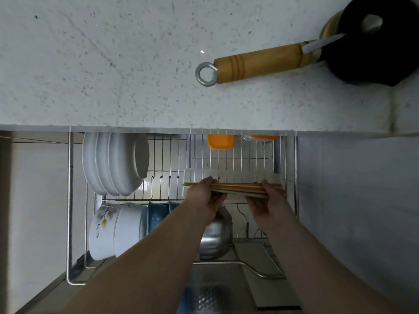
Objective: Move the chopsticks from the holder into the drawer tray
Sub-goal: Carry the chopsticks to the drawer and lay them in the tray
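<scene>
Reaching up from the bottom of the frame, two bare forearms cross a pulled-out wire drawer (pixel 69 200) and meet just right of centre. The left hand (pixel 207 200) and the right hand (pixel 267 201) each close around one end of a bundle of chopsticks (pixel 235 188), fingers curled over the top and thumbs below, so the bundle lies level between them. The sticks are tan and orange, with a pale green one along the lower edge. They sit directly over a long clear tray (pixel 231 176) that rests across the wire rack; whether they touch the tray cannot be told.

Below the left forearm, at lower centre, a steel bowl (pixel 216 236) stands on edge. To its left stand a blue bowl (pixel 156 215) and white bowls (pixel 118 230), the outermost printed with a small flower. Above these, at middle left, a row of white plates (pixel 113 164) stands upright in the rack's prongs. Beyond the tray, at the far end of the drawer, an orange container (pixel 221 141) shows partly under the counter edge, with a second orange piece to its right.

A speckled white counter (pixel 113 64) fills the upper half. At the upper right lies a wooden handle (pixel 260 63) with a metal ring (pixel 206 74) at its end, joined to a black pan (pixel 374 41) in the corner.
</scene>
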